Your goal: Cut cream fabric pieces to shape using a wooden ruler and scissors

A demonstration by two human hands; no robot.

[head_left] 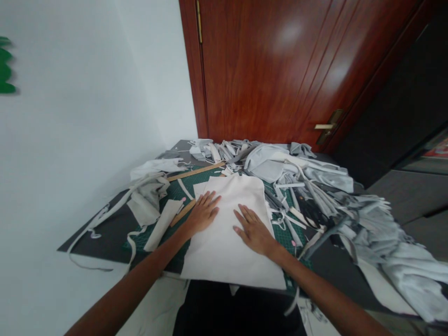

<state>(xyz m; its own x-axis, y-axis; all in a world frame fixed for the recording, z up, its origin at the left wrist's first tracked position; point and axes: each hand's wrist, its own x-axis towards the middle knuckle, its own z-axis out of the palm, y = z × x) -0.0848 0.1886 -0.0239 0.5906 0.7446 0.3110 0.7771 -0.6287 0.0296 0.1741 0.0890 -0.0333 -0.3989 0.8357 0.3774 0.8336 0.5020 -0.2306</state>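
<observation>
A white piece of fabric (pixel 231 252) lies spread over the green cutting mat (pixel 206 174), its near edge reaching the table's front edge. My left hand (pixel 204 212) rests flat on the fabric's left side, fingers stretched out. On the right half of the same fabric, my right hand (pixel 255 230) is also flat, with its fingers spread. Neither hand grips anything. A wooden ruler (pixel 184 212) shows partly beside my left hand, and a pale fabric strip (pixel 163 225) lies left of it.
Grey and white scraps pile along the back (pixel 266 161) and right side (pixel 374 224) of the dark table (pixel 101 238). Black-handled scissors (pixel 313 212) lie among the right scraps. Another wooden ruler (pixel 196 171) sits behind the fabric. A wooden door (pixel 259 70) stands beyond.
</observation>
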